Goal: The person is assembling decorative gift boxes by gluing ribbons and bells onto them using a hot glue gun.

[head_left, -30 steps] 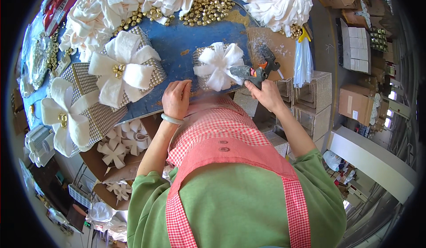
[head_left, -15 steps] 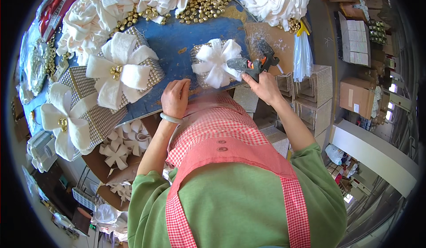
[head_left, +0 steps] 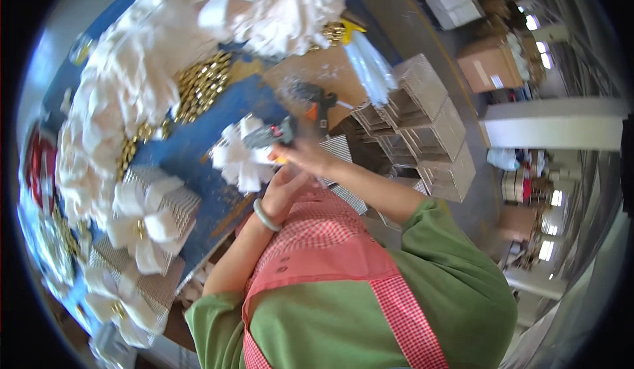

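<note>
Head view, blurred by motion. White ribbon bow [head_left: 239, 160] lies flat on the blue desk [head_left: 198, 131], close to its near edge, loops spread all round; no clear long axis.

Right hand [head_left: 305, 158] holds a dark glue gun [head_left: 271, 134] over the bow. The gun's long axis runs roughly level across the view, its nose pointing to the person's left, over the bow's upper loops. Grip: fingers wrapped about the gun's handle, pressed closed on it.

Left hand [head_left: 285, 185] sits just under the right hand, at the bow's near side. Whether its fingers pinch the bow cannot be told; blur and the right hand cover them. Pale bracelet [head_left: 264, 216] on that wrist.

Room: bare blue surface lies left of and beyond the bow, up to a heap of gold bells [head_left: 201, 85]. A second glue gun [head_left: 318, 101] rests on brown card beyond. Stacked patterned boxes [head_left: 422, 138] stand right of the desk edge. Finished boxes with bows [head_left: 148, 220] crowd the left.
</note>
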`<state>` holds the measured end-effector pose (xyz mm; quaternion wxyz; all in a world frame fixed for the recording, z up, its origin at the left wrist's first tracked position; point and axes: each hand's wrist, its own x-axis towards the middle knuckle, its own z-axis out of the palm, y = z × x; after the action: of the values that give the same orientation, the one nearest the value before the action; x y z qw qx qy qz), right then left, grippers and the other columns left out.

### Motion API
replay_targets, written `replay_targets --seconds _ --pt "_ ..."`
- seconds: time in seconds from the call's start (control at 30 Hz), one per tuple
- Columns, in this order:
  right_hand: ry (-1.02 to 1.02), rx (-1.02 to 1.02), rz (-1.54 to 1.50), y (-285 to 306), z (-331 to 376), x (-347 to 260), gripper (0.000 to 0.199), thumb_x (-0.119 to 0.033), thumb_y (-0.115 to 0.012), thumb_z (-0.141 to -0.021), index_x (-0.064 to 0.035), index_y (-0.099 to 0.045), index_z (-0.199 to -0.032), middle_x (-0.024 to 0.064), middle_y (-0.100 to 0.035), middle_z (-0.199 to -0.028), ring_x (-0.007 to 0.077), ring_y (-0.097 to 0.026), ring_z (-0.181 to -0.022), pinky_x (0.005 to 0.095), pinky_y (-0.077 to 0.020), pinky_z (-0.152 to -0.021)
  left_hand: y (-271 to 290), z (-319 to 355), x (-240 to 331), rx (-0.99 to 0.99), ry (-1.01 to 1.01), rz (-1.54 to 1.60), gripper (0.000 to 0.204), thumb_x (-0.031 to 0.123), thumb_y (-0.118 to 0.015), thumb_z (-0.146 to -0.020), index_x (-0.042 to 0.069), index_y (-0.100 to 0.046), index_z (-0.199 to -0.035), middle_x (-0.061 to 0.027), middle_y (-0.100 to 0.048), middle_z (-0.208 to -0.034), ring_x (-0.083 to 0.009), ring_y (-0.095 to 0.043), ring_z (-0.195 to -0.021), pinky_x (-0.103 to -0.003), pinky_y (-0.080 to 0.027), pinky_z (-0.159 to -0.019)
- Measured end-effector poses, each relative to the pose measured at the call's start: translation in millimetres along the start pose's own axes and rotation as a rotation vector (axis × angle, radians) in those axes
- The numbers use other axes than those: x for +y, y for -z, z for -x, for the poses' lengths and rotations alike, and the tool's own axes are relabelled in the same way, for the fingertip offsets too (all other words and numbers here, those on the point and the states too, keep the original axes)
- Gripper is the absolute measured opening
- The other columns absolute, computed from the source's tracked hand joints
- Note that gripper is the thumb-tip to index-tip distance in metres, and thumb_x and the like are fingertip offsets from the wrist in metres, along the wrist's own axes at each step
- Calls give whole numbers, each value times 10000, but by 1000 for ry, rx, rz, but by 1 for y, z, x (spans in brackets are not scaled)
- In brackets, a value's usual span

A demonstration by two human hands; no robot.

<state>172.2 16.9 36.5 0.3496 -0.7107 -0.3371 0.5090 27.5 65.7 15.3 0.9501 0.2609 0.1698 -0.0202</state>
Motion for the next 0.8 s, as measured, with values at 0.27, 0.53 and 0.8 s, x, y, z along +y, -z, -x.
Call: replay_targets --seconds 0.27,0.53,0.8 --pt "47 302 -214 122 27 95 286 -278 -578 -922 -25 -657 -1029 63 -695 -897 115 -660 -722 237 -506 -621 -4 -5 -4 267 -7 -28 197 52 -566 -911 50 -562 -1109 -32 -630 -945 -140 -610 -830 -274 -489 -737" --pt "-522 1060 -438 298 43 319 185 -260 -623 -854 -85 -683 -852 -12 -609 -670 40 -512 -549 189 -369 -434 -12 3 2 376 -53 -18 283 80 -566 -917 34 -523 -1193 -96 -641 -1017 -190 -629 -847 -292 -501 -713" --pt "-606 1167 -80 343 -23 373 354 -473 -552 -800 -212 -722 -967 132 -687 -948 326 -653 -928 424 -512 -816 -23 5 11 464 -16 54 333 132 -547 -941 98 -480 -1266 -63 -574 -1109 -181 -567 -908 -313 -477 -755"
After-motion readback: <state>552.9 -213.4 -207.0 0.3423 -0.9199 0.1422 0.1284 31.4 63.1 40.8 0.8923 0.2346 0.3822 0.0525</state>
